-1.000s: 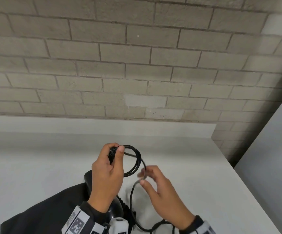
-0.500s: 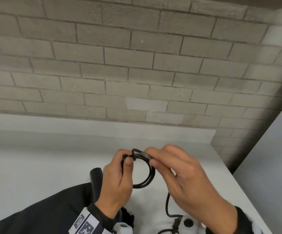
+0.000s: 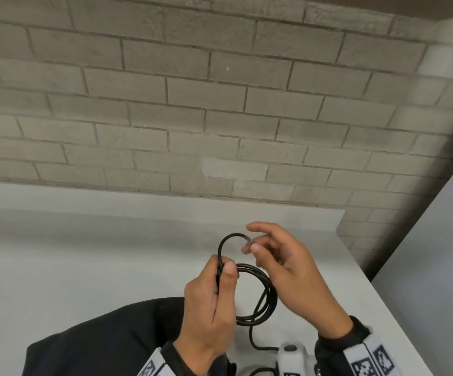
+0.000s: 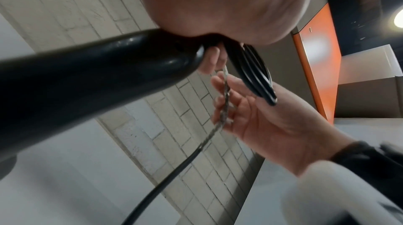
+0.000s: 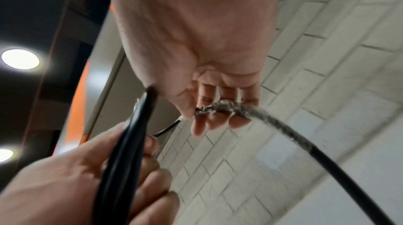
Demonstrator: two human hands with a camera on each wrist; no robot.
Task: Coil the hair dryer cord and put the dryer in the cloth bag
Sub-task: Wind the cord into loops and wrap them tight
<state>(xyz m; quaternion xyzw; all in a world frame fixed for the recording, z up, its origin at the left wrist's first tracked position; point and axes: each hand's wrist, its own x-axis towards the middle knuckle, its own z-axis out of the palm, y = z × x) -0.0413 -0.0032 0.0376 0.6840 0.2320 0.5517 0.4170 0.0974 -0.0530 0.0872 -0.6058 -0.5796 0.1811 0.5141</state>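
Over white table [image 3: 84, 267], cord [image 3: 258, 294] coils in left hand's [image 3: 209, 308] grip, end in right hand's [image 3: 296, 272] pinch.

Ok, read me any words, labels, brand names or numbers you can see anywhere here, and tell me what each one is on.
No readable text in any view.
Wristbands: black-and-white square code markers only, no letters or digits.
Cord, left hand, right hand, cloth bag: no print visible.
Brick wall and table: unmarked.

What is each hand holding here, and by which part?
Left hand grips the coiled loops of the black cord at the coil's left side. Right hand pinches the cord's frayed free end between thumb and fingers.
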